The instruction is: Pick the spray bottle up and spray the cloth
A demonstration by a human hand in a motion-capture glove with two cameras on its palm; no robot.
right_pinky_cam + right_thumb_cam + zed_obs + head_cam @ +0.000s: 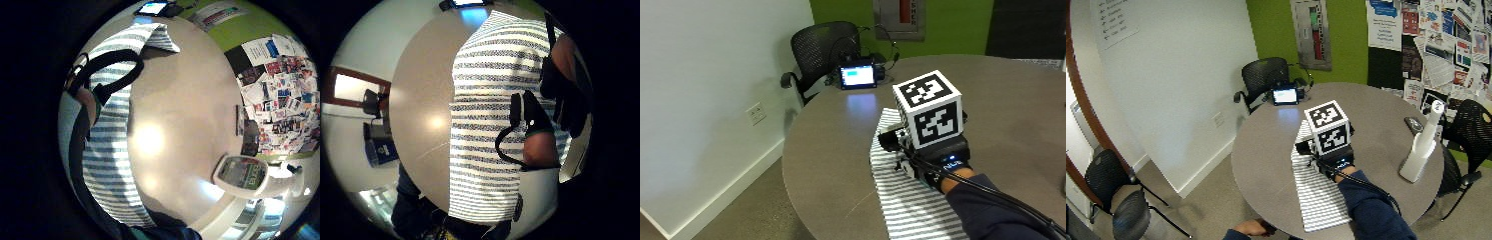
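- The spray bottle (1422,150) is white and stands upright on the round table (1379,107), well apart from the cloth, near the table edge on the side of the poster wall.
- The cloth (906,200) has grey and white stripes; it lies flat on the table as a long strip, one end pointing to the small screen.
- The gloved right hand (933,155) is over the cloth, palm down, about the middle of the strip.
- If the fingers are straight or curled, I cannot tell; in both palm views only the striped cloth (490,100) is under the palm and nothing shows held.
- The bottle is not touched by the hand.
- A small lit screen (857,76) stands on the table beyond the far end of the cloth, and a black mesh chair (823,47) is behind it.
- A bare hand (1249,229) shows at the table edge near the cloth's near end.
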